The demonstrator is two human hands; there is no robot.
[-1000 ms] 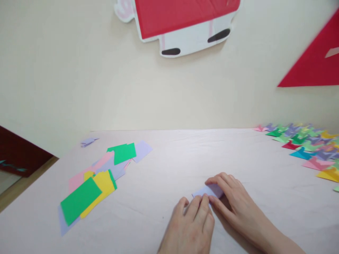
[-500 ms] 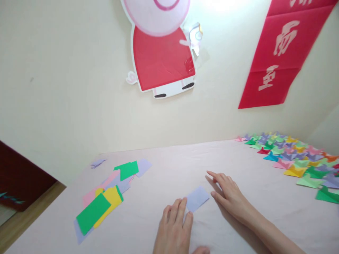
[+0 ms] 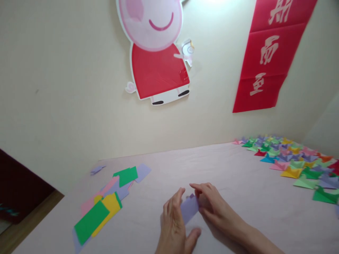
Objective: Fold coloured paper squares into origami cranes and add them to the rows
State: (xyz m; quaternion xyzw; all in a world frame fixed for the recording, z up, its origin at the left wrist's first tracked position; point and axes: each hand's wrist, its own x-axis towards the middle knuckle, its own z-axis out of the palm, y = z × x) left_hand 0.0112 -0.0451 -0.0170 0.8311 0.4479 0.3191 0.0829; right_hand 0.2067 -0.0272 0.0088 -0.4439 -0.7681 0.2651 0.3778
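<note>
A small light purple sheet of paper (image 3: 189, 210) is between my two hands, tilted up from the table, with its top edge bent over near the right corner. My right hand (image 3: 214, 203) pinches its right edge between thumb and fingers. At the sheet's left edge is my left hand (image 3: 172, 220), fingers stretched and thumb held apart; whether its fingertips touch the paper is hard to tell.
To the left lie loose green (image 3: 91, 222), yellow, pink and purple paper sheets. Many folded paper figures (image 3: 304, 181) in mixed colours stand in rows at the right. Behind the pale tabletop (image 3: 148, 225) rises a wall with a cartoon pig cutout (image 3: 160, 72) and a red banner (image 3: 261, 90).
My right hand has moved left onto the purple sheet and taken its right edge. The sheet has come up off the table, and my left hand has turned onto its side. The view has shifted slightly.
</note>
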